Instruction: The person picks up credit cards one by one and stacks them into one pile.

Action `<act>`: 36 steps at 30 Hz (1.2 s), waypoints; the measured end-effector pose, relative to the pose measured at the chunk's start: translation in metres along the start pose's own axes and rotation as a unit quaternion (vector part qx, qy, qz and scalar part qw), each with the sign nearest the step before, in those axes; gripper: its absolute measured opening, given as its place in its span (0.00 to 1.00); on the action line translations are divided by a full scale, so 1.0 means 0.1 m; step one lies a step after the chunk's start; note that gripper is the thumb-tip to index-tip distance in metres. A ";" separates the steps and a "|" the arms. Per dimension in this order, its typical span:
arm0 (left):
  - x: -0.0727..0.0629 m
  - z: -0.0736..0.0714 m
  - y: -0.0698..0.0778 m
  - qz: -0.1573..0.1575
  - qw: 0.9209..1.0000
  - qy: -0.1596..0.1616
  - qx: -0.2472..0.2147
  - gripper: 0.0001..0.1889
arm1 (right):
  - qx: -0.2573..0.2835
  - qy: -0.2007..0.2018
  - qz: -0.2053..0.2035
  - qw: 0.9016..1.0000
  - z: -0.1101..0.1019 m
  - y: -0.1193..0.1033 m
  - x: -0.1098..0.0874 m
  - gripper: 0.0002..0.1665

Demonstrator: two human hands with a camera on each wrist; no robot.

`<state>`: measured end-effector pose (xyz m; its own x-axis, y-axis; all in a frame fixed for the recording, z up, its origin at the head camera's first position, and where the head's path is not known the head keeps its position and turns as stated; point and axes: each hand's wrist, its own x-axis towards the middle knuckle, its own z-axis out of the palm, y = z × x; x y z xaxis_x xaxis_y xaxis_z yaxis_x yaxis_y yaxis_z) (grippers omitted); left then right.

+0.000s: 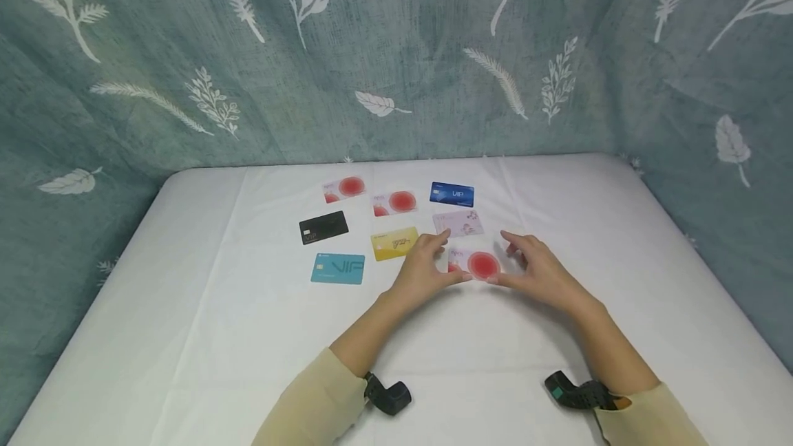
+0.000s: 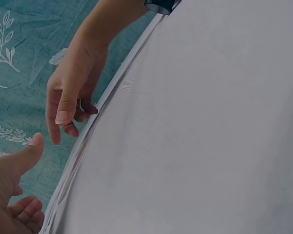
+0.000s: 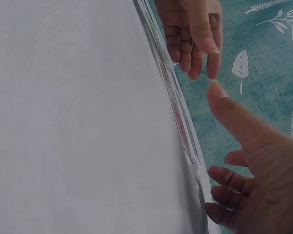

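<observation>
A pale card with a red circle (image 1: 482, 266) lies on the white-covered table between the two hands. At its left side is my left hand (image 1: 423, 268), thumb at the card's near edge and fingers spread apart from the thumb. My right hand (image 1: 537, 272) mirrors it on the right, its thumb tip by the near right corner. Whether either thumb touches the card cannot be told. Just beyond lies a pink flowered card (image 1: 458, 223), close to the left fingertips. A yellow card (image 1: 393, 244) sits beside the left hand. Both wrist views show relaxed fingers around nothing.
Farther back are a dark blue VIP card (image 1: 452, 194) and two more red-circle cards, one central (image 1: 396, 203), one left (image 1: 344, 188). A black card (image 1: 324, 228) and a teal VIP card (image 1: 338, 268) lie left. A leaf-patterned green curtain (image 1: 421, 54) hangs behind the table.
</observation>
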<state>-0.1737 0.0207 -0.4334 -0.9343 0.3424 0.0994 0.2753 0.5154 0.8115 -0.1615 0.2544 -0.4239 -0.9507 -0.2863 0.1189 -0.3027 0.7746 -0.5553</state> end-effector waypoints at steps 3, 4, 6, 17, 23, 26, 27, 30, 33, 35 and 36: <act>0.02 0.00 -0.04 0.006 1.000 -0.003 0.001 0.42 | -0.006 -0.002 0.000 1.000 0.02 0.01 0.02 0.47; 0.03 0.00 -0.06 0.005 1.000 -0.006 0.002 0.42 | -0.008 -0.003 0.001 1.000 0.03 0.01 0.02 0.46; 0.04 0.02 -0.09 0.008 1.000 -0.013 0.009 0.42 | -0.011 -0.005 0.002 1.000 0.04 0.02 0.02 0.44; 0.04 0.10 -0.16 -0.007 0.998 -0.035 0.049 0.36 | 0.010 -0.017 0.024 1.000 0.07 0.07 -0.06 0.36; 0.05 0.10 -0.16 -0.006 0.997 -0.033 0.067 0.33 | 0.008 -0.014 0.023 1.000 0.06 0.07 -0.04 0.34; 0.05 0.09 -0.15 -0.003 0.997 -0.039 0.070 0.32 | 0.005 -0.014 0.026 1.000 0.05 0.08 -0.04 0.34; 0.05 0.09 -0.14 -0.002 0.996 -0.043 0.073 0.32 | 0.004 -0.013 0.026 1.000 0.05 0.09 -0.04 0.34; 0.06 0.07 -0.14 0.001 0.995 -0.054 0.084 0.31 | 0.005 -0.009 0.026 1.000 0.06 0.11 -0.04 0.33; 0.07 0.05 -0.13 0.006 0.994 -0.062 0.093 0.30 | 0.007 -0.004 0.026 1.000 0.07 0.12 -0.03 0.32; 0.07 0.03 -0.13 0.005 0.994 -0.065 0.090 0.30 | 0.014 -0.001 0.030 0.999 0.07 0.12 -0.03 0.31; 0.07 0.03 -0.13 0.002 0.994 -0.065 0.085 0.29 | 0.016 0.000 0.032 0.999 0.07 0.12 -0.02 0.31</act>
<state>-0.1834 0.0188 -0.4444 -0.8986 0.4384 0.0182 0.3238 0.6347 0.7017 -0.1626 0.2599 -0.4365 -0.9681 -0.2367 0.0826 -0.2391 0.7728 -0.5879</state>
